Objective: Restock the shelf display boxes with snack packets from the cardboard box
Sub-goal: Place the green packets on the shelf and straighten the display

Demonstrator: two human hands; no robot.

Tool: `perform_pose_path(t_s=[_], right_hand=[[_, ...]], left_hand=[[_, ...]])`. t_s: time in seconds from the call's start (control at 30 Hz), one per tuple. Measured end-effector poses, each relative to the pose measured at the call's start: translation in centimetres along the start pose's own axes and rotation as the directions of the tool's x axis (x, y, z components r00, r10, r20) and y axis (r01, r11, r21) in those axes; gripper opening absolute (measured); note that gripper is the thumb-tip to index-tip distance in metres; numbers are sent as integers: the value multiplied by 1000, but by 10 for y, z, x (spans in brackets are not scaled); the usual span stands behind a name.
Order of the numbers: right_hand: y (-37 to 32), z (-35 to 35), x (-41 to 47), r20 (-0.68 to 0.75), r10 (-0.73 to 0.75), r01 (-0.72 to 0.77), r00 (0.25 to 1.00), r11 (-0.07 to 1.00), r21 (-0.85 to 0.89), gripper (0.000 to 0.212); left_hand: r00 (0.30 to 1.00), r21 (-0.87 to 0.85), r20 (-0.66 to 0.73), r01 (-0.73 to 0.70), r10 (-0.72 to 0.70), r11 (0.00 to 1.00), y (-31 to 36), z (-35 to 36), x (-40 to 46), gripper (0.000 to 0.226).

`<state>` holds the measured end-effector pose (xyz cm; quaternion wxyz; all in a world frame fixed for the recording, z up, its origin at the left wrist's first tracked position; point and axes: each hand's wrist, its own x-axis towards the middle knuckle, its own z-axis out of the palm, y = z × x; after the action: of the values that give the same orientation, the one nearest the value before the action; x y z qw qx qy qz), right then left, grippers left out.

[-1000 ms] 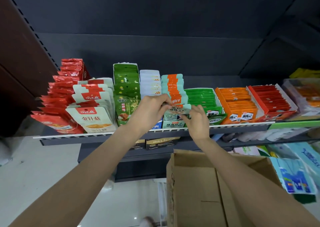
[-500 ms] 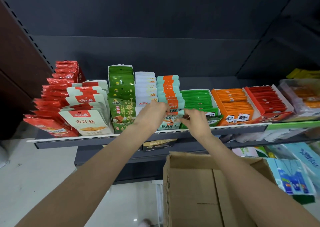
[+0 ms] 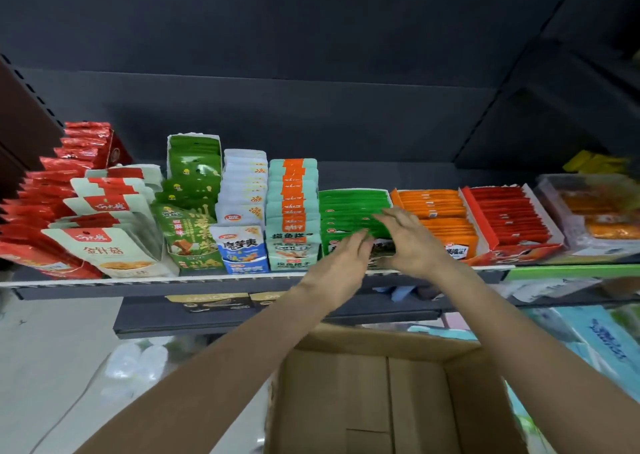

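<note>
Both hands at green display box [image 3: 353,211], front edge of shelf [image 3: 138,280]. Left hand [image 3: 343,256] fingers straight, right hand [image 3: 408,242] loosely curved, flanking a dark packet [image 3: 382,251]; grip unclear. Cardboard box [image 3: 381,401] directly below.

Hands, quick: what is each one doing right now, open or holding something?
Left hand: open, fingers straight, at the front of the green packet box.
Right hand: open, fingers spread over the green packets; no clear grip.
</note>
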<state>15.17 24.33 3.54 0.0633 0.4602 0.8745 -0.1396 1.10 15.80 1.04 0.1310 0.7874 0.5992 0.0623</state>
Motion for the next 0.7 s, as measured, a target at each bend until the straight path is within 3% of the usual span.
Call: perform_pose_path(t_s=[0.07,0.13,0.2,0.27,0.37,0.53,0.7], right_hand=[[9,1,8,-30,-22,18,999,994,-109,79],[8,4,10,-185,-42,15,982,989,-147,68],[6,13,6,-340,-119,45,933,975,-220,59],[7,29,-1,-394,-235,133,889,954,-268,55],[13,52,-13,-320,-330,238,888,925,-294,44],[14,60,-18,-262,-328,252,908,925,-285,30],[14,37,-15,-44,-314,289,948,914,-285,34]], left_hand=[[989,45,-23,148,-147,988,5,5,24,66],[963,62,34,266,-269,962,4,4,45,70],[927,33,120,354,-356,934,2,-2,58,58],[917,27,164,364,-363,931,3,-7,64,48],[927,59,158,336,-341,940,2,-7,63,53],[921,161,163,329,-354,931,2,-7,66,65],[894,250,222,334,-389,909,5,-13,78,72]])
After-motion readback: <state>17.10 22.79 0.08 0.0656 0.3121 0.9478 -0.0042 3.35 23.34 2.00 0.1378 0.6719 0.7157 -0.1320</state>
